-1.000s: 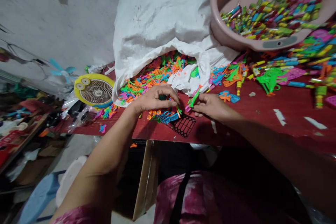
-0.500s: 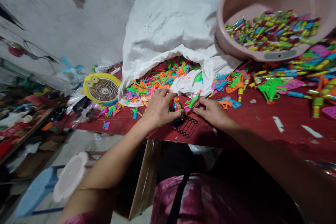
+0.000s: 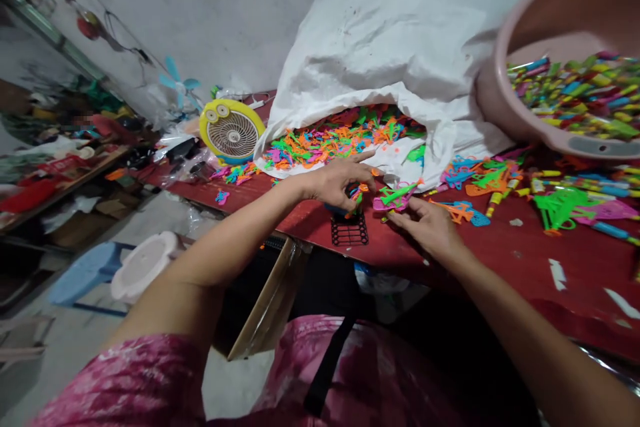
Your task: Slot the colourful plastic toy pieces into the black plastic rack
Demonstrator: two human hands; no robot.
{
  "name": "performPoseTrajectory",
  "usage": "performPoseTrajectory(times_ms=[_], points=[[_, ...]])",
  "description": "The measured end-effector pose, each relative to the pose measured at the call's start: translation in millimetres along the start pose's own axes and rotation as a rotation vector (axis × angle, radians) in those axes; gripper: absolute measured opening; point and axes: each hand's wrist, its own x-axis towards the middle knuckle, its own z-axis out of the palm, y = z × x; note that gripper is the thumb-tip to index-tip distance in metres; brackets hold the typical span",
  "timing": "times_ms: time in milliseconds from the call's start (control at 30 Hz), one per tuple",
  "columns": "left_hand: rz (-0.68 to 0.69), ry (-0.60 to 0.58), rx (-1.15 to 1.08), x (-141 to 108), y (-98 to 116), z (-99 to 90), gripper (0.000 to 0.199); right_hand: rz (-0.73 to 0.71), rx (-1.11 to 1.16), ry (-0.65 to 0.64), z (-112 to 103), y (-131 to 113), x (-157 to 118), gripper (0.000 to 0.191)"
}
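A pink-and-green plastic piece (image 3: pixel 395 199) is lying just beside the right hand (image 3: pixel 425 227), while small orange pieces (image 3: pixel 357 195) are poking from the left hand (image 3: pixel 337 181).

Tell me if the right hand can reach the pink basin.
Probably yes: the right hand rests on the red table near the pink basin, with only low, loose plastic pieces between them and nothing tall in the way.

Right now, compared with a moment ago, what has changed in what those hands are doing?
The left hand has moved over and closed on the orange and blue plastic pieces that lay beside the black plastic grid, leaving the grid uncovered. The right hand stayed by the pink and green plastic piece. The white sack and pink basin stayed put; only the view turned.
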Motion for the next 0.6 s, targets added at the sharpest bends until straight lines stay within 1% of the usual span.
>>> performPoseTrajectory(times_ms=[100,267,433,533,600], points=[[0.015,0.032,-0.003,-0.8,-2.1,3.5,0.04,0.003,0.029,-0.025,5.9,-4.9,-0.3,0.036],[0.056,0.076,-0.038,-3.7,-5.9,7.7,0.038,0.045,0.042,0.002,18.4,-11.1,-1.6,0.034],[0.073,0.068,-0.079,-5.4,-10.2,9.2,0.039,0.118,0.114,0.033,34.6,-7.6,-0.4,0.036],[0.091,0.088,-0.08,-5.5,-13.7,10.6,0.041,0.145,0.104,0.052,38.5,-6.4,-1.3,0.036],[0.099,0.099,-0.081,-5.6,-15.0,11.1,0.041,0.122,0.063,0.055,38.0,-7.4,-3.7,0.037]])
